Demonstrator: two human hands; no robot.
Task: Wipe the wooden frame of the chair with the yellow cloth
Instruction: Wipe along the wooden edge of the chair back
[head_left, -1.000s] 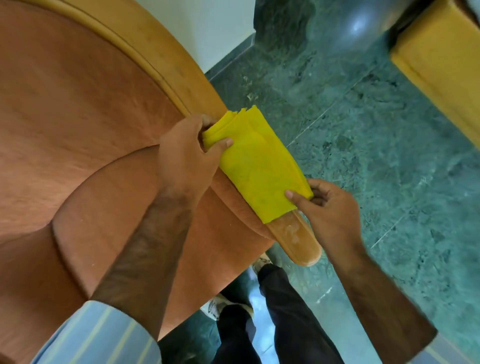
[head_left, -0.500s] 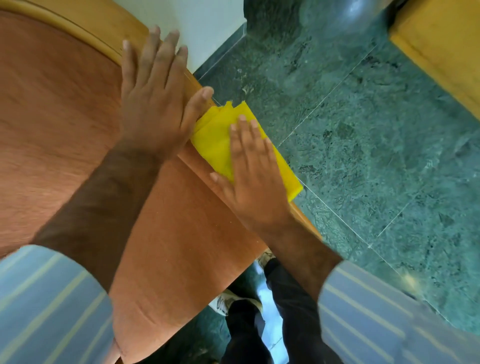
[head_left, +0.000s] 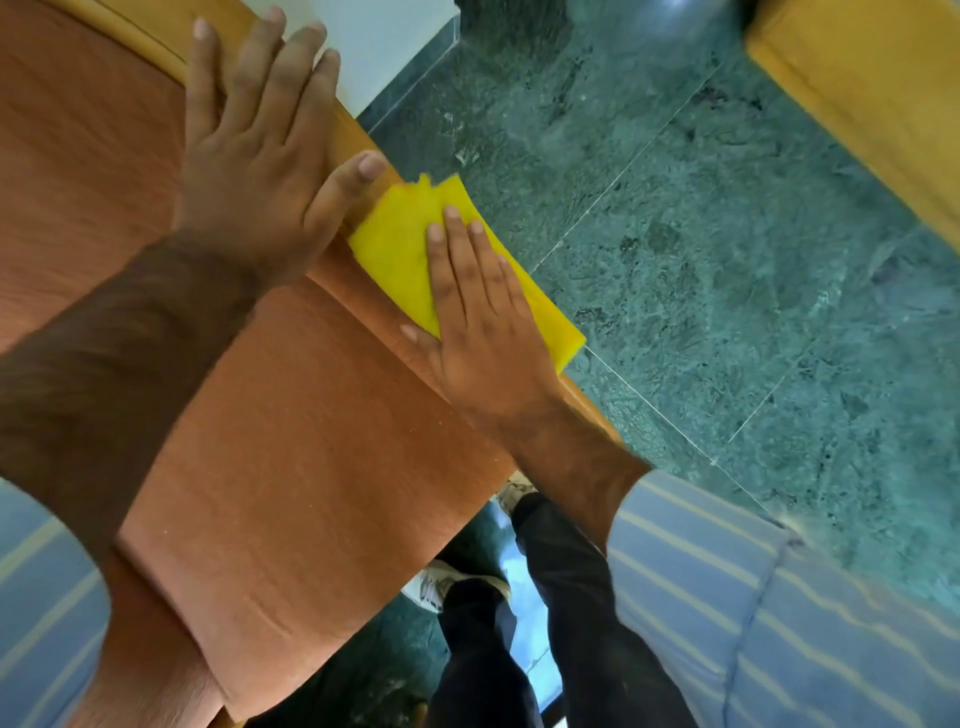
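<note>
Right grip (head_left: 480, 317) lies flat and open-palmed on the folded yellow cloth (head_left: 400, 249), pressing it onto the chair's wooden frame (head_left: 353, 140); left grip (head_left: 249, 156) spreads open, bracing the upholstery (head_left: 291, 457). Soft and light, the cloth likely bunches or slides unless palm pressure stays even.

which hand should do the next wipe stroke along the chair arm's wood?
Right. The right hand lies flat on the yellow cloth, pressing it onto the wooden frame. The left hand is spread on the chair back, touching no cloth, likely just bracing.

The right hand (head_left: 480, 322) hides much of the yellow cloth (head_left: 395, 249).
</note>
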